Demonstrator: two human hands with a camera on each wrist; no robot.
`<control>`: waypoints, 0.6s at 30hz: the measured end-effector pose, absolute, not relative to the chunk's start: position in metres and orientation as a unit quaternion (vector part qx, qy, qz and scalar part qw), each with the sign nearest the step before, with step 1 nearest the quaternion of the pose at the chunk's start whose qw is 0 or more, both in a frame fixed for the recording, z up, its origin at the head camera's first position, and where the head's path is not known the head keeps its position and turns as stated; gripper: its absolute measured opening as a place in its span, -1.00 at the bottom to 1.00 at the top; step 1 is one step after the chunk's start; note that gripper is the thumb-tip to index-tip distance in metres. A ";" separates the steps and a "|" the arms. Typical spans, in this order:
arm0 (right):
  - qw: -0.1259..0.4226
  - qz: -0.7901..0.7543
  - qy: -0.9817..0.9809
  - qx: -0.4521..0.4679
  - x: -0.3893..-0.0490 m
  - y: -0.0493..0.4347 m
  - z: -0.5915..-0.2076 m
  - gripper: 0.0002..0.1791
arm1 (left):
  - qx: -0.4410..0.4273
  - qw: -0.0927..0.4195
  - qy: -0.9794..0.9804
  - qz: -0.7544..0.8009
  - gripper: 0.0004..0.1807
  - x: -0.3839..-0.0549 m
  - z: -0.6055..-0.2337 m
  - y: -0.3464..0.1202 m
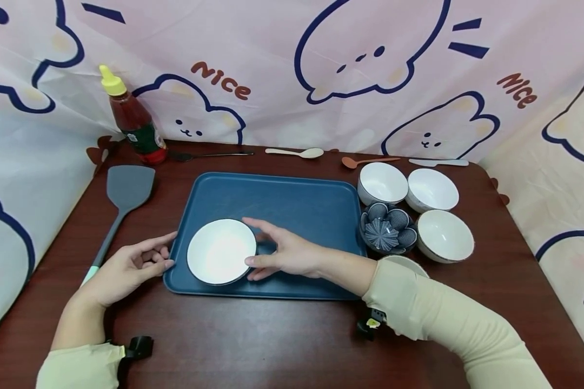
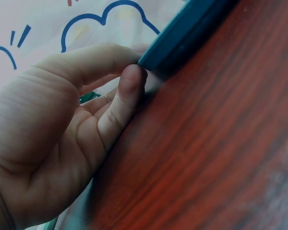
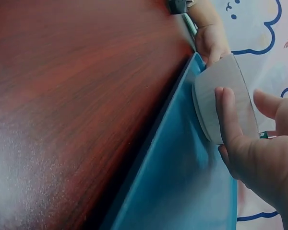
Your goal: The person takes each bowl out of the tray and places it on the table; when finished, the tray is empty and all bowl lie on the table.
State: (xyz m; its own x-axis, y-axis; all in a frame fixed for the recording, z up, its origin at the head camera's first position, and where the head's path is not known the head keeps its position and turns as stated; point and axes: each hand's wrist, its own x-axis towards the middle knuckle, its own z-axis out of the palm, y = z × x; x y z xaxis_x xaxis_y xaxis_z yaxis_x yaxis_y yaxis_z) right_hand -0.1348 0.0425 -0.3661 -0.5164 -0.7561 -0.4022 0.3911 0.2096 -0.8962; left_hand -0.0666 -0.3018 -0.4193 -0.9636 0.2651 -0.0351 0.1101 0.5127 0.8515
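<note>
A white bowl (image 1: 221,252) with a thin dark rim stands upright on the left part of a blue tray (image 1: 292,197). My right hand (image 1: 284,251) spreads around the bowl's right side, thumb near its front and the index finger reaching behind. In the right wrist view, nearly straight fingers (image 3: 226,115) lie along the bowl's outer wall (image 3: 213,103). At the tray's left edge, my left hand (image 1: 126,270) touches the rim with thumb and index finger, the others bent inward. The left wrist view shows those tips at the tray's edge (image 2: 165,43).
Several white bowls (image 1: 445,236) and a dark bowl with a petal pattern (image 1: 388,229) stand at right; one is partly behind my right arm. A grey spatula (image 1: 128,186) and a red sauce bottle (image 1: 135,119) are at left. Spoons (image 1: 311,153) and a knife (image 1: 438,162) line the back edge.
</note>
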 end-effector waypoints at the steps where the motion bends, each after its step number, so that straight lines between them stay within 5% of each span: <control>1: 0.468 -0.613 0.620 -0.144 -0.135 0.041 -0.366 -0.13 | 0.109 0.081 0.865 0.483 -0.40 -0.067 -0.419 -0.302; 18: 0.440 -0.621 0.637 -0.120 -0.132 0.036 -0.362 -0.23 | 0.103 0.084 0.869 0.477 -0.40 -0.067 -0.418 -0.303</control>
State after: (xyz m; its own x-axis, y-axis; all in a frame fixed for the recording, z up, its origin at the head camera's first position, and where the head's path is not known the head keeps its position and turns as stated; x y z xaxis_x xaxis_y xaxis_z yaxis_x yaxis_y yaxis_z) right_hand -0.1322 0.0364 -0.3620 -0.5846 -0.6992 -0.4115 0.3935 0.1992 -0.8975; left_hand -0.0668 -0.3030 -0.4178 -0.9646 0.2594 -0.0484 0.0982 0.5230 0.8466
